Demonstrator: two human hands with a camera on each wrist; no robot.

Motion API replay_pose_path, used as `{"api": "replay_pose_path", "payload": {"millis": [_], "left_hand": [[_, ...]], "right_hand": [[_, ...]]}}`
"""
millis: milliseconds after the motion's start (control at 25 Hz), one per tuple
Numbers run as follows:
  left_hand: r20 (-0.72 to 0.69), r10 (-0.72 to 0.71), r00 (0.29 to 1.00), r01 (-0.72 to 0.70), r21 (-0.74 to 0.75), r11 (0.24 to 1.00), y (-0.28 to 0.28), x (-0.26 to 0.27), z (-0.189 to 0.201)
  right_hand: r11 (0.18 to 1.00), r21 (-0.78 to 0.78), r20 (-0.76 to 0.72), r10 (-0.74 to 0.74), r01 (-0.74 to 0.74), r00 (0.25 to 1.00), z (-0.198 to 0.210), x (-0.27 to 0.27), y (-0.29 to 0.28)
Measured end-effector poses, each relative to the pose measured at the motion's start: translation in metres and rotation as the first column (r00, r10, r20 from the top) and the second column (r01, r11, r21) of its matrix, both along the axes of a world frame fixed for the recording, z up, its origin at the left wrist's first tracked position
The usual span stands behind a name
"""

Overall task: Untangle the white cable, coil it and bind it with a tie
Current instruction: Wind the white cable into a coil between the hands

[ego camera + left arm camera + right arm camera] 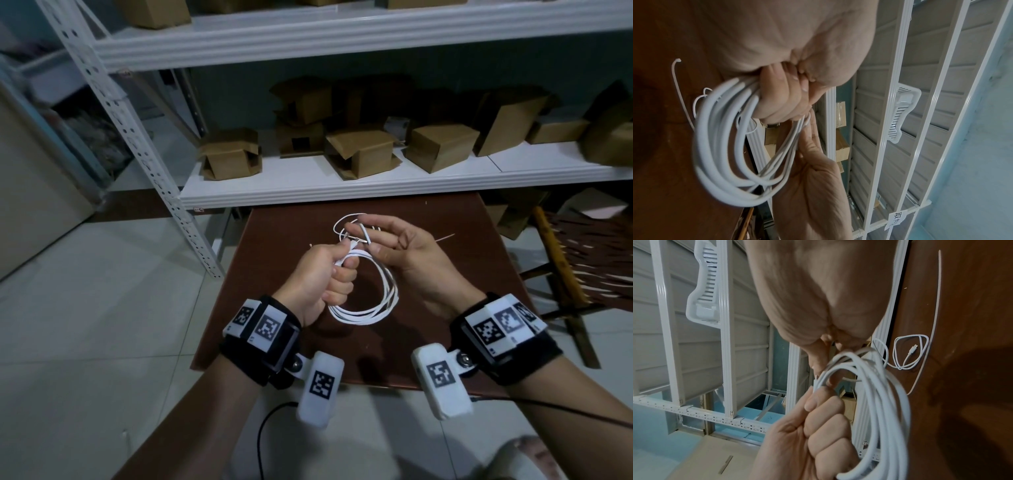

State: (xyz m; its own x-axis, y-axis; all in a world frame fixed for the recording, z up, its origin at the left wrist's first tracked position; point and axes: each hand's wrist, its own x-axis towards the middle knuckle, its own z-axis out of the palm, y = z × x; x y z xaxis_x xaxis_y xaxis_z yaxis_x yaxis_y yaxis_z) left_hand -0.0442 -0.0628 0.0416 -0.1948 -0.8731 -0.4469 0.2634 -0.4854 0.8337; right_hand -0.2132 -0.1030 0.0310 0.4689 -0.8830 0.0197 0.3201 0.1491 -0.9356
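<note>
Coiled cable [368, 294] held above the table [274, 274], between left hand [317, 277] and right hand [411, 255]; second cable [909, 352] on table behind; shelf [342, 185] beyond, boxes [363, 152] on it.

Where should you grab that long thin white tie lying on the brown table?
Pinch the tie near one end, coming straight down from above with the right hand, which is nearer. It lies flat on the table, thin and slightly bowed, so probably only a thumb and fingertip can lift it.
</note>
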Motion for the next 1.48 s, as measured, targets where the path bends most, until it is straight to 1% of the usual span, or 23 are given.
{"api": "replay_pose_path", "payload": {"millis": [120,200,360,520,600,680,760,840,920,1040,1200,1280,1360,1480], "left_hand": [[-0.015,-0.011,1.000,0.011,-0.007,1.000,0.000,0.001,0.000],[-0.035,-0.010,0.999,0.009,-0.012,1.000,0.001,0.002,0.002],[-0.072,0.003,0.997,-0.005,-0.031,1.000,0.000,0.006,0.003],[-0.079,0.014,0.997,-0.017,-0.045,0.999,-0.001,0.009,0.003],[-0.069,0.019,0.997,-0.024,-0.065,0.998,-0.001,0.007,0.004],[-0.009,0.038,0.999,-0.039,-0.120,0.992,-0.001,0.005,0.004],[0.111,0.079,0.991,-0.056,-0.194,0.979,-0.002,0.000,0.001],[0.225,0.148,0.963,-0.091,-0.247,0.965,-0.002,-0.005,-0.003],[0.302,0.217,0.928,-0.130,-0.282,0.951,-0.001,-0.009,-0.004],[0.320,0.264,0.910,-0.153,-0.334,0.930,0.000,-0.011,-0.004],[0.305,0.211,0.929,-0.080,-0.390,0.917,-0.003,-0.007,-0.006],[0.323,0.209,0.923,-0.070,-0.393,0.917,-0.002,-0.009,-0.007],[0.371,0.235,0.899,-0.069,-0.409,0.910,-0.002,-0.011,-0.008],[0.501,0.271,0.822,-0.006,-0.469,0.883,-0.004,-0.009,-0.013]], "right_hand": [[1.000,-0.009,-0.049,0.022,-0.022,0.999,0.005,-0.002,0.002],[1.000,0.000,-0.060,0.007,-0.007,0.998,0.004,-0.003,0.002],[0.991,0.120,-0.088,-0.053,0.063,0.995,0.005,-0.004,0.002],[0.978,0.207,-0.185,0.053,-0.013,0.981,0.002,-0.001,0.007],[0.971,0.236,-0.128,0.072,-0.040,0.989,-0.001,0.002,0.007],[0.964,0.265,-0.062,0.052,-0.033,0.997,-0.002,0.006,0.006],[0.964,0.267,-0.054,0.027,-0.012,0.998,-0.002,0.007,0.006],[0.966,0.259,-0.041,0.008,0.003,0.999,-0.003,0.008,0.008],[0.967,0.252,-0.030,-0.029,0.036,0.999,-0.002,0.009,0.009],[0.970,0.235,-0.011,-0.060,0.061,0.998,0.001,0.009,0.010],[0.973,0.224,-0.001,-0.060,0.058,0.998,0.003,0.006,0.009],[0.974,0.219,-0.008,-0.065,0.065,0.998,0.003,0.007,0.009],[0.975,0.209,-0.011,-0.074,0.074,0.997,0.001,0.008,0.009],[0.977,0.190,-0.016,-0.094,0.095,0.995,-0.001,0.010,0.010]]}}
